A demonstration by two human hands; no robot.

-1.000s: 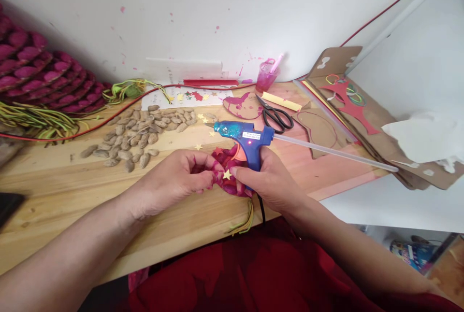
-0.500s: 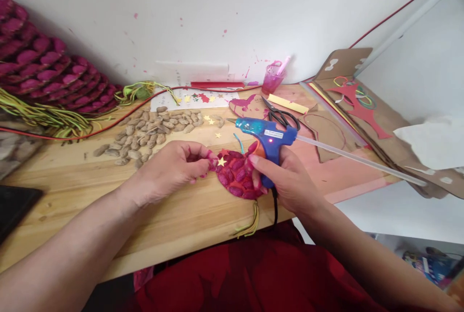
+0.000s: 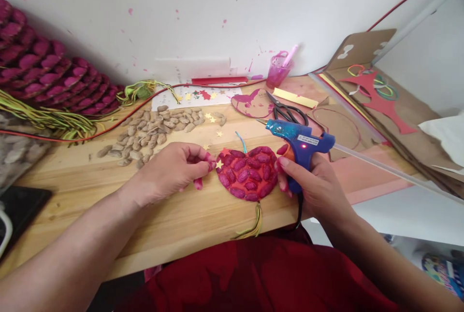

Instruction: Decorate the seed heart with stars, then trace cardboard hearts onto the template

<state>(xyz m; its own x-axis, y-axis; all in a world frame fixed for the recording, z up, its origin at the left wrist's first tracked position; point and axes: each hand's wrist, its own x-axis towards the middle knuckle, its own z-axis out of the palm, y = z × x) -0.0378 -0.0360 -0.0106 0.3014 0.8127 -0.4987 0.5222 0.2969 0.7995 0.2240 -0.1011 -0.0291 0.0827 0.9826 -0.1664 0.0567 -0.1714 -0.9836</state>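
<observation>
Between finger and thumb, my left hand (image 3: 181, 167) pinches a small yellow star (image 3: 219, 164) at the left edge of a magenta, peanut-covered ornament (image 3: 250, 173). A red star (image 3: 225, 151) sits on the ornament's upper left. My right hand (image 3: 308, 177) is wrapped round the handle of a blue glue gun (image 3: 300, 142), its nozzle pointing left above the ornament and a small light glowing on its side. A clear glue stick sticks out of its back. From the ornament come a blue loop at the top and a yellow-green tassel (image 3: 258, 222) at the bottom.
Loose peanuts (image 3: 145, 133) lie at the back left, near a large magenta piece (image 3: 47, 65). Small stars rest on white paper (image 3: 166, 102). Black scissors (image 3: 288, 111), a pink cup (image 3: 277, 71) and a cardboard tray (image 3: 362, 46) are at the back and right. A red cable crosses behind.
My right hand has moved right with the glue gun, uncovering the ornament's right side. My left hand still pinches the yellow star, now slightly lower and to the left.
</observation>
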